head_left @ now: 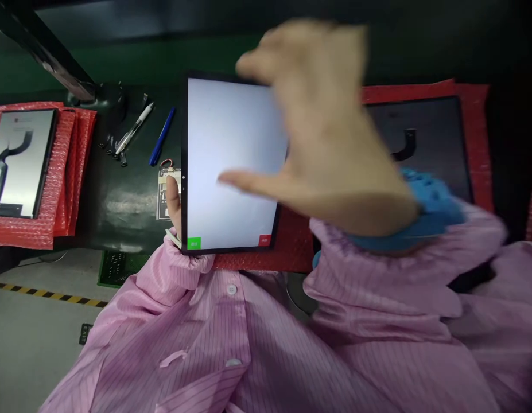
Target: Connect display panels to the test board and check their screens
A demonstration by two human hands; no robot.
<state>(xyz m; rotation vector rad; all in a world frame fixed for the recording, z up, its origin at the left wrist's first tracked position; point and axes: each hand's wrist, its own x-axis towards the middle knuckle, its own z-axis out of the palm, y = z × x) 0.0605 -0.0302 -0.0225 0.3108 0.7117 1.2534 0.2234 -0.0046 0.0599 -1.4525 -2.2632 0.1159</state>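
Note:
A tablet-like screen panel (231, 166) is lit white, with a small green box at its lower left corner and a red one at its lower right. My left hand (174, 203) grips the panel's left edge; its thumb shows there and the other fingers are hidden behind. Over the panel's right part hovers my right hand (309, 115), blurred by motion, thumb and fingers spread apart, holding nothing. A blue band circles my right wrist. Beside my left thumb, a battery-like part (163, 201) with thin red wires lies on the dark green surface.
Red bubble-wrap sheets (68, 172) carry a panel (22, 166) with a flex cable at the left. A white pen (134, 129), a blue pen (162, 136) and small black parts lie nearby. Another dark panel (438, 129) rests on red wrap at the right. A dark post stands upper left.

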